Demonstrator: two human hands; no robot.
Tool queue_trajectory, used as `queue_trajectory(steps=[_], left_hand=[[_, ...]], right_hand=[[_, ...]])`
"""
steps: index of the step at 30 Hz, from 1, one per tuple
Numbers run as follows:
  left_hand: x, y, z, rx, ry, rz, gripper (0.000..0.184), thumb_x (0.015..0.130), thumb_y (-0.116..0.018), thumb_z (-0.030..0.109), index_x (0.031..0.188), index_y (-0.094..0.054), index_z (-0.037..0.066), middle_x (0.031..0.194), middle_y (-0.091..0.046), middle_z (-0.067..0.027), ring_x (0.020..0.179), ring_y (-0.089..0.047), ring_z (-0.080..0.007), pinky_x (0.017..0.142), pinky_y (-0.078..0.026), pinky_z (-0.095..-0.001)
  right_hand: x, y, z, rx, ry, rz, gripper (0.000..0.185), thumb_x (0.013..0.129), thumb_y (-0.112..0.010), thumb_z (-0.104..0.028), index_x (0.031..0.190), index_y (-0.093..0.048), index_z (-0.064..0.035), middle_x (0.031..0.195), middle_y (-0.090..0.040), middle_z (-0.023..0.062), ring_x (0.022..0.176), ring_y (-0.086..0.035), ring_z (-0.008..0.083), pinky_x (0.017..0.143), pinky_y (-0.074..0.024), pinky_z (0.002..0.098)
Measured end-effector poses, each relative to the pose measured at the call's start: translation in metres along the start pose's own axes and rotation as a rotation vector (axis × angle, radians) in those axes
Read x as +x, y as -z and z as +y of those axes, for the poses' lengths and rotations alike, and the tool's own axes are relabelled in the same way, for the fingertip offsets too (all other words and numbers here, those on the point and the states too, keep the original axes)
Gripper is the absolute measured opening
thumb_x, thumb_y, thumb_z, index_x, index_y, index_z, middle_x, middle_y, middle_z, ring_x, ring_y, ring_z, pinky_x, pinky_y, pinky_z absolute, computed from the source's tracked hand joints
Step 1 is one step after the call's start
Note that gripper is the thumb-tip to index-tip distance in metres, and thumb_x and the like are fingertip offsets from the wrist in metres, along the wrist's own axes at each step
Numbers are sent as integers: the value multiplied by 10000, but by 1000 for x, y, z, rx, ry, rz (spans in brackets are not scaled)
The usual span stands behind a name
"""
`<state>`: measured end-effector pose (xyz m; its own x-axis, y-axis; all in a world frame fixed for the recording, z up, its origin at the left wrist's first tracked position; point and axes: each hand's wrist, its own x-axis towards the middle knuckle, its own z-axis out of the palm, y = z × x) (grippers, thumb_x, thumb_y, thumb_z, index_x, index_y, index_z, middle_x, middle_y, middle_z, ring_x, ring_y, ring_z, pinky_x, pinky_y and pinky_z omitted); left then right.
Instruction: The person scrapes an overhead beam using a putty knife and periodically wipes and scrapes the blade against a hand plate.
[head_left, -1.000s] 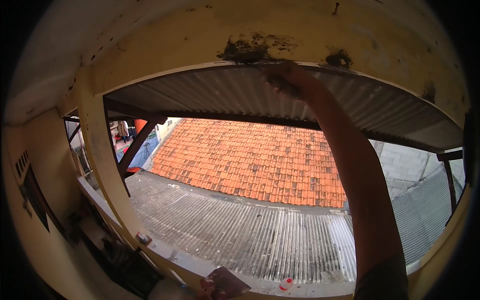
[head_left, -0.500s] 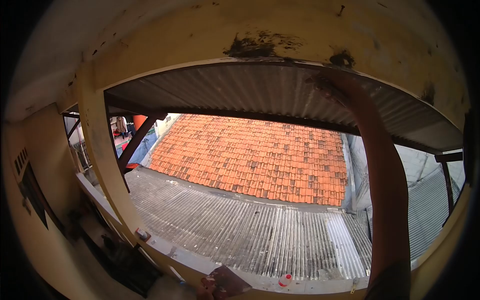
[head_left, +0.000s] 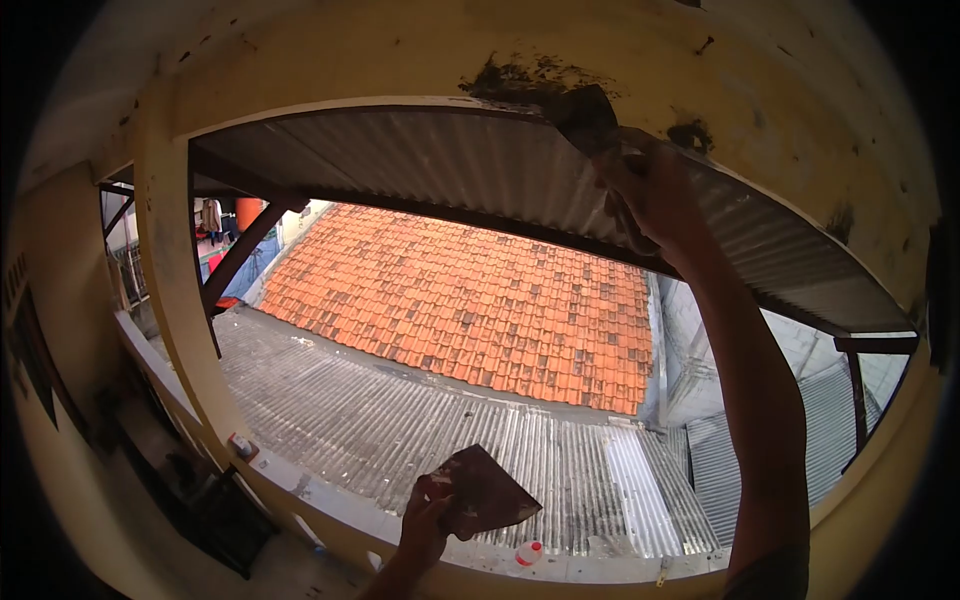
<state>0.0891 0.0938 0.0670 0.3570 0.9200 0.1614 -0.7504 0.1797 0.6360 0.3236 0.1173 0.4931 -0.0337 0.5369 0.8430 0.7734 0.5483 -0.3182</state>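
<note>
The right hand grips a scraper in curled fingers beside the dark patch on the beam; the left hand, lower, clasps a plate before the corrugated roof.

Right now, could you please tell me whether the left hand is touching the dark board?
Touching: the head view shows the left hand gripping the dark board at its left side.

open air between raised scraper and lower board, yellow beam blocking above, bottle on ledge below
</note>
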Motion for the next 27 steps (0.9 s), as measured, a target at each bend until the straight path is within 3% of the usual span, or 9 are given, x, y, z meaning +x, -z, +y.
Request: queue_trajectory(steps=[3, 4, 8, 12, 15, 18, 20, 23, 27], left_hand=[[33, -47, 34, 16, -55, -96, 523, 905, -545, -2, 1395, -373, 67, 1330, -507, -145, 1216, -567, -253, 967, -547, -393], [44, -58, 42, 8, -78, -123, 530, 911, -538, -8, 1406, -363, 64, 1335, -504, -152, 1212, -573, -253, 935, -569, -384], [87, -114, 87, 6, -212, -207, 471, 937, -531, 15, 1392, -412, 44, 1281, -560, -146, 1094, -639, -238, 826, -604, -360], [125, -152, 128, -20, -322, -232, 380, 1001, -548, 140, 1352, -468, 20, 1195, -610, -118, 971, -661, -205, 796, -595, -349], [138, -170, 150, -1, -373, -253, 360, 1012, -546, 190, 1329, -504, 26, 1159, -630, -105, 945, -661, -194, 798, -585, -339], [141, -173, 162, -16, -372, -343, 363, 980, -502, 91, 1333, -461, 12, 1182, -619, -148, 987, -679, -232, 805, -612, -379], [137, -169, 167, -49, -361, -430, 334, 980, -527, 131, 1280, -509, -15, 1141, -636, -139, 986, -679, -220, 809, -606, -365], [133, -145, 168, -179, -273, -581, 301, 980, -536, 155, 1214, -557, -33, 1113, -649, -129, 966, -680, -208, 813, -603, -356], [109, -135, 161, -202, -167, -374, 258, 980, -530, 144, 1158, -581, -34, 1109, -662, -141, 964, -684, -211, 828, -605, -338]], right_hand=[[11, 0, -4, -1, -15, 2, 455, 945, -680, -242, 1294, -572, 30, 682, -676, 98, 527, -651, 144, 490, -496, 300], [17, -1, 1, -26, 38, 6, 460, 948, -675, -249, 1308, -568, 15, 673, -673, 93, 523, -645, 140, 492, -493, 304], [40, -4, 14, -233, 186, -6, 448, 985, -633, -258, 1346, -538, -11, 702, -646, 78, 520, -595, 125, 488, -470, 286], [46, -4, 12, -161, 192, -1, 461, 953, -670, -253, 1328, -561, -8, 679, -667, 86, 506, -610, 130, 498, -482, 309], [30, 1, -1, 36, 9, -75, 459, 947, -676, -242, 1315, -559, 7, 715, -677, 92, 532, -620, 141, 507, -484, 323], [6, 5, -3, 24, -79, -191, 459, 954, -668, -232, 1320, -544, 17, 747, -681, 90, 595, -633, 149, 561, -500, 332], [-20, 4, 0, -36, 110, -269, 436, 974, -638, -207, 1340, -529, 4, 795, -692, 93, 666, -641, 158, 636, -515, 332], [-59, -1, 9, -176, 222, -282, 430, 974, -628, -143, 1384, -526, -63, 938, -691, 125, 741, -639, 173, 701, -515, 333], [-105, -13, 29, -258, 408, -261, 453, 949, -635, -23, 1390, -553, -84, 936, -595, 102, 794, -591, 203, 730, -499, 336]])
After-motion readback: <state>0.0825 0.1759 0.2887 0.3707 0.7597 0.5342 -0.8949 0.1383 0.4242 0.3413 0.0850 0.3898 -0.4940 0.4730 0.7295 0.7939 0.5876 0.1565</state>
